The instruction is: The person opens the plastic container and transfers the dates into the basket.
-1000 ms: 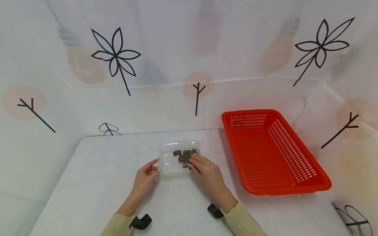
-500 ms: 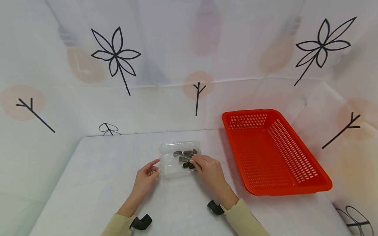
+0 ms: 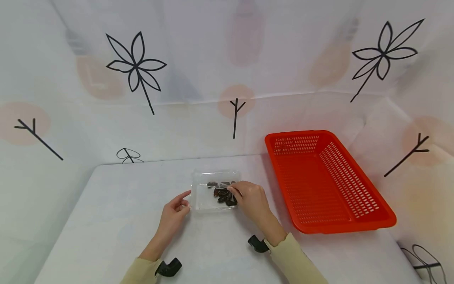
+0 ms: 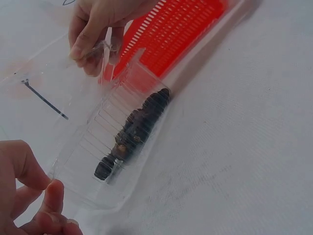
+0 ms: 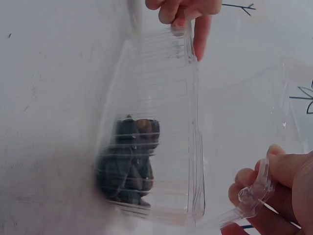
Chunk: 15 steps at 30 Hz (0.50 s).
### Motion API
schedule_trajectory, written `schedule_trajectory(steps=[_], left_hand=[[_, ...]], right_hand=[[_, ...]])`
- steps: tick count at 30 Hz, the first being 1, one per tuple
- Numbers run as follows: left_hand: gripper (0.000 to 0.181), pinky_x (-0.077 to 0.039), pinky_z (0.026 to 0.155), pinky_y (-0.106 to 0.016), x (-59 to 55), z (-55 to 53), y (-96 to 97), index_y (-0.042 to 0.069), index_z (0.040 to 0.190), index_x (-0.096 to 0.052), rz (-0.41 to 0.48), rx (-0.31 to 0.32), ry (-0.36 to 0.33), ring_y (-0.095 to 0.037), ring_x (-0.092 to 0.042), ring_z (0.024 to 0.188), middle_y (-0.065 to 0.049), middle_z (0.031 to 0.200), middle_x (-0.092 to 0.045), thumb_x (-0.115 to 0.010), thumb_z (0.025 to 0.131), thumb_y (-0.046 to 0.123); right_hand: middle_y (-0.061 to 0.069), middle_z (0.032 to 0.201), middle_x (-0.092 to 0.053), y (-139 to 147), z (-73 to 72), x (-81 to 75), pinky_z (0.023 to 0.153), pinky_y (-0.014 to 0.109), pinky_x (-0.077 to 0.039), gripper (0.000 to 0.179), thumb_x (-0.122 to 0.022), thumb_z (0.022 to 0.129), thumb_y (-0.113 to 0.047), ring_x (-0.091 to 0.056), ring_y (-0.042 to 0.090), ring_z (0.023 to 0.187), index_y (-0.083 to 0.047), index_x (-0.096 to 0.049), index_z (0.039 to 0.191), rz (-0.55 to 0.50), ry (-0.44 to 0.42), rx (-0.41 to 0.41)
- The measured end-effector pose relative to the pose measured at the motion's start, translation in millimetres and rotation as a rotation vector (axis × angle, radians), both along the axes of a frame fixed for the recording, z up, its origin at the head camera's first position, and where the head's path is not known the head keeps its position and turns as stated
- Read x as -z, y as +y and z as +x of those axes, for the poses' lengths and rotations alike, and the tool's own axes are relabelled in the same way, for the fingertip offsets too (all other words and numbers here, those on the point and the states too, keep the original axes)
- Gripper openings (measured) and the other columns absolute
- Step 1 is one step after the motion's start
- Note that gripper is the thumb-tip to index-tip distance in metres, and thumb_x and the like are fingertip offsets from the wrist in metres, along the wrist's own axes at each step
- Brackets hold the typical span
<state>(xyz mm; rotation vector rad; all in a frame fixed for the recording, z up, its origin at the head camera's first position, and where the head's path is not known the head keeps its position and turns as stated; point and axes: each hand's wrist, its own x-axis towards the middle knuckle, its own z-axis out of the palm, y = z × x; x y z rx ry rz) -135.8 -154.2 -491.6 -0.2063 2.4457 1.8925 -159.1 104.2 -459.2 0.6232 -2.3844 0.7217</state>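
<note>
A clear plastic box (image 3: 201, 202) with a ribbed wall lies on the white table. Inside, toward its right side, are several dark, wrinkled, date-like pieces (image 3: 222, 197). My left hand (image 3: 173, 215) pinches the box's left rim between thumb and finger, as the left wrist view shows. With my right hand (image 3: 253, 201) I pinch a corner of the clear lid (image 5: 258, 188), which stands tilted up and apart from the rim on the right. In the right wrist view the pieces (image 5: 129, 164) show blurred through the wall.
A red plastic basket (image 3: 308, 219) with slotted walls stands to the right of the box, its inside visible from above. White cloth (image 3: 188, 126) with printed plants hangs behind and at both sides. A black wrist device (image 3: 169, 268) sits on each sleeve.
My right hand has closed on the lid's corner and raised it slightly, so the dark pieces near the front show more plainly. The left hand stays at the left rim.
</note>
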Motion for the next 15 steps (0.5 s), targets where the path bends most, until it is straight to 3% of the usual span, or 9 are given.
schedule_trajectory(steps=[6, 15], left_hand=[[0.047, -0.034, 0.057, -0.021, 5.1, 0.5, 0.3, 0.004, 0.133, -0.061, 0.031, 0.015, 0.034, -0.009, -0.043, 0.062, -0.007, 0.092, -0.061, -0.061, 0.087, -0.004], [0.044, -0.034, 0.057, -0.020, 5.3, 0.4, 0.6, 0.006, 0.131, -0.064, 0.011, 0.011, 0.044, -0.009, -0.043, 0.062, -0.009, 0.091, -0.061, -0.061, 0.088, -0.004]], right_hand=[[0.001, 0.089, -0.074, -2, -0.8, -4.6, 0.073, 0.036, -0.057, 0.013, -0.082, 0.083, -0.019, -0.070, 0.018, 0.083, -0.011, -0.078, 0.093, -0.070, 0.007, -0.027], [0.005, 0.102, -0.074, -5, -9.0, -14.9, 0.088, 0.040, -0.053, 0.020, -0.080, 0.086, -0.019, -0.066, 0.023, 0.100, -0.009, -0.077, 0.103, -0.232, -0.034, -0.004]])
